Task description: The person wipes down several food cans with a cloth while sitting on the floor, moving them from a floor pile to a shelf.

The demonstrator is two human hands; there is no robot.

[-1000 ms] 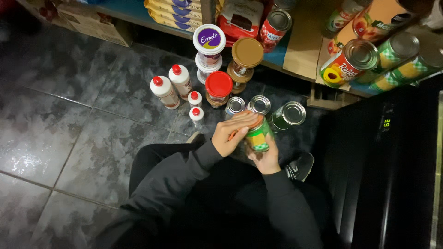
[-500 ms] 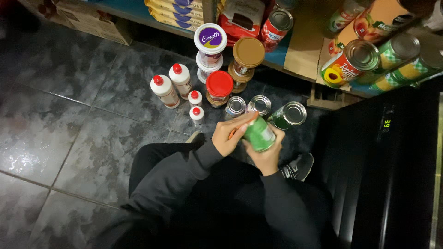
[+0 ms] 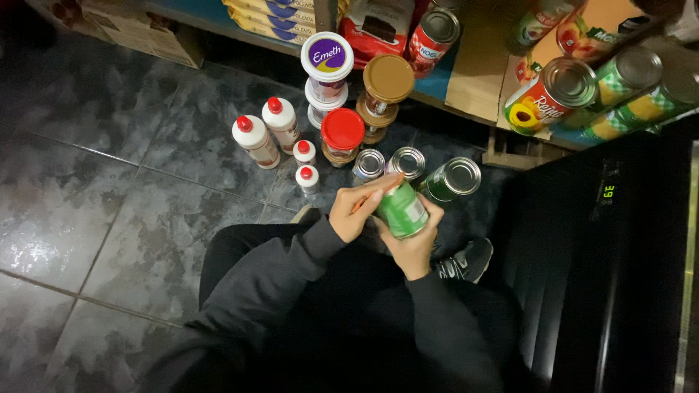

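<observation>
Dark marbled floor tiles carry tins and red-capped bottles below a stocked shelf. Both hands grip a green-labelled can, left hand alongside, right hand cupping beneath, tilted perhaps for reading its label.

Dark tiled floor bears white red-capped bottles, stacked jars, tin cans.

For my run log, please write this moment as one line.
left hand: on green can | right hand: holds green can from below | nearby: tins, red-capped bottles on tiled floor
</observation>
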